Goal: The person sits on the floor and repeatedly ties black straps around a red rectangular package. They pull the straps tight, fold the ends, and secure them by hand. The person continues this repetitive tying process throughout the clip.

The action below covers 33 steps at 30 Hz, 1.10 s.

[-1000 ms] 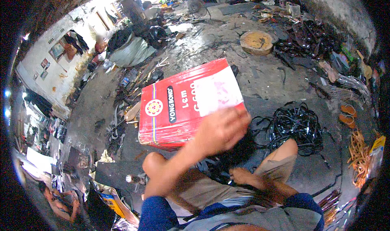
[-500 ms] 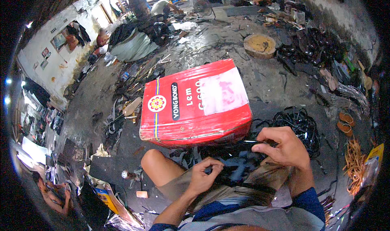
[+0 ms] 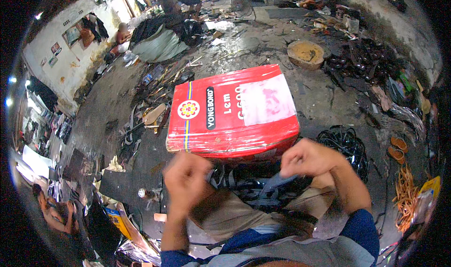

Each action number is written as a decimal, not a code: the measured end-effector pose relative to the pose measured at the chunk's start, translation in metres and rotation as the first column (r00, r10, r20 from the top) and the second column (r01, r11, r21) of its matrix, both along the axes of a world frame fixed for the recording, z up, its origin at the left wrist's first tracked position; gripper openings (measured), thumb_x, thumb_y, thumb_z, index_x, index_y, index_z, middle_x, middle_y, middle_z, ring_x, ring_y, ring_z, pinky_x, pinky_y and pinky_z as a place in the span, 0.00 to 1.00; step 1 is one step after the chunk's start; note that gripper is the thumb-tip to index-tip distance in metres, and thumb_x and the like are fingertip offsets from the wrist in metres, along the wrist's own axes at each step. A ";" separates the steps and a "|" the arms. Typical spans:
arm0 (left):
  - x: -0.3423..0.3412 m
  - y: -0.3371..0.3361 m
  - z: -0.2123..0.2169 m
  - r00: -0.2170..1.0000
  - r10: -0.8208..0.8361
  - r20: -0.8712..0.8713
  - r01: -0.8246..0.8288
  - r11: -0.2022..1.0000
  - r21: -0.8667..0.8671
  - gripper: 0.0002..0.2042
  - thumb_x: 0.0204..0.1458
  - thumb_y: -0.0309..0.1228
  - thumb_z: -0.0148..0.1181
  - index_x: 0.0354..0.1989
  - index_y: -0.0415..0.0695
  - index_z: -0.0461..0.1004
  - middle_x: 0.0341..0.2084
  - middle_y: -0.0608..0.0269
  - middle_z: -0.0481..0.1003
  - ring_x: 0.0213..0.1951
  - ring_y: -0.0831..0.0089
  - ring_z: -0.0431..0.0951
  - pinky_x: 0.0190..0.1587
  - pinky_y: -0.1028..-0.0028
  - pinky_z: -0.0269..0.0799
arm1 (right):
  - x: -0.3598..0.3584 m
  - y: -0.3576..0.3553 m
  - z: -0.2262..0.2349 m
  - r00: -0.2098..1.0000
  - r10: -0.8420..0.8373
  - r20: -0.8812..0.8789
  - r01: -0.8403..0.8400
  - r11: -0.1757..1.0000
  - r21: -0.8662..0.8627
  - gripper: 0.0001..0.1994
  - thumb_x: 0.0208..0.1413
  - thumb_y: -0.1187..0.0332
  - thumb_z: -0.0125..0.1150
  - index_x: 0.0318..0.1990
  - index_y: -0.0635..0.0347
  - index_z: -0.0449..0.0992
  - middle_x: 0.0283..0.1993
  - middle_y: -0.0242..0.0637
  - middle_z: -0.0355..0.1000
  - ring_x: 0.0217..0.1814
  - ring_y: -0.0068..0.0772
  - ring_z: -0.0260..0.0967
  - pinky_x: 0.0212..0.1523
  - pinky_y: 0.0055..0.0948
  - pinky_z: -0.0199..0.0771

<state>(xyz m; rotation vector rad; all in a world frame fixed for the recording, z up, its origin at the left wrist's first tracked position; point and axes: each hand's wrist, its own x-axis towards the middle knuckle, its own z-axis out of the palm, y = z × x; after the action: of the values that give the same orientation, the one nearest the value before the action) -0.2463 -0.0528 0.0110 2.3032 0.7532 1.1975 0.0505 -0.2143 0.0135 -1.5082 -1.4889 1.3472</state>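
- At the centre of the view: 1 red box [image 3: 221,130], with a pale patch [image 3: 268,101] on its upper face.
- At the box's near right corner: right hand [image 3: 312,159], fingers pinching 1 grey-blue strip [image 3: 278,182], which slants down to the left.
- By the near left corner: left hand [image 3: 187,175], motion-blurred, fingers curled; cannot tell whether they grasp anything.
- Right of the box: tangled black cords [image 3: 346,147] on the floor [image 3: 103,121].
- Beyond it: 1 round wooden block [image 3: 305,54].
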 end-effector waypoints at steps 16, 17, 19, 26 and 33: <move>-0.031 0.062 0.044 0.933 -0.347 -0.098 0.264 0.843 -0.469 0.03 0.54 0.24 0.66 0.32 0.37 0.81 0.28 0.65 0.82 0.32 0.78 0.80 0.38 0.75 0.76 | 0.000 0.061 0.046 0.998 0.063 -0.008 -0.062 0.993 0.097 0.15 0.62 0.58 0.67 0.39 0.63 0.82 0.24 0.28 0.74 0.24 0.17 0.69 0.26 0.25 0.69; -0.041 0.081 0.053 0.936 -0.310 -0.168 0.194 0.851 -0.488 0.04 0.55 0.25 0.65 0.31 0.38 0.80 0.27 0.67 0.81 0.32 0.80 0.78 0.38 0.76 0.75 | 0.010 0.063 0.048 0.998 0.045 0.052 -0.051 0.993 0.109 0.14 0.61 0.58 0.67 0.38 0.64 0.82 0.24 0.28 0.75 0.24 0.17 0.69 0.26 0.25 0.69; -0.061 0.124 0.057 0.963 -0.148 -0.227 0.054 0.926 -0.374 0.06 0.57 0.27 0.64 0.30 0.39 0.77 0.24 0.72 0.76 0.29 0.83 0.73 0.33 0.78 0.68 | 0.027 0.068 0.053 0.994 0.007 0.112 -0.021 0.992 0.127 0.14 0.61 0.59 0.67 0.37 0.63 0.81 0.24 0.27 0.75 0.24 0.17 0.68 0.26 0.25 0.68; -0.074 0.210 0.061 0.709 0.106 -0.697 -0.248 0.963 -0.106 0.08 0.54 0.33 0.66 0.34 0.41 0.80 0.27 0.65 0.78 0.32 0.72 0.76 0.38 0.71 0.71 | 0.058 0.091 0.061 0.916 -0.256 0.310 0.175 0.948 0.265 0.12 0.60 0.62 0.65 0.32 0.62 0.81 0.26 0.33 0.79 0.29 0.20 0.75 0.30 0.29 0.73; 0.102 0.143 0.031 0.982 -0.080 -0.171 0.134 0.934 0.331 0.29 0.42 0.28 0.74 0.57 0.43 0.77 0.54 0.45 0.76 0.57 0.52 0.76 0.61 0.56 0.70 | 0.042 0.108 0.039 0.626 -0.444 0.641 0.053 0.844 0.534 0.08 0.54 0.69 0.68 0.37 0.64 0.81 0.26 0.42 0.78 0.28 0.34 0.77 0.33 0.34 0.75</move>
<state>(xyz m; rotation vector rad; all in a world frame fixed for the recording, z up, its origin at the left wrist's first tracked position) -0.1447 0.0899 0.0417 2.7095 0.4911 1.1858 0.0926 -0.1060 0.0523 -1.9361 -1.7897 0.0837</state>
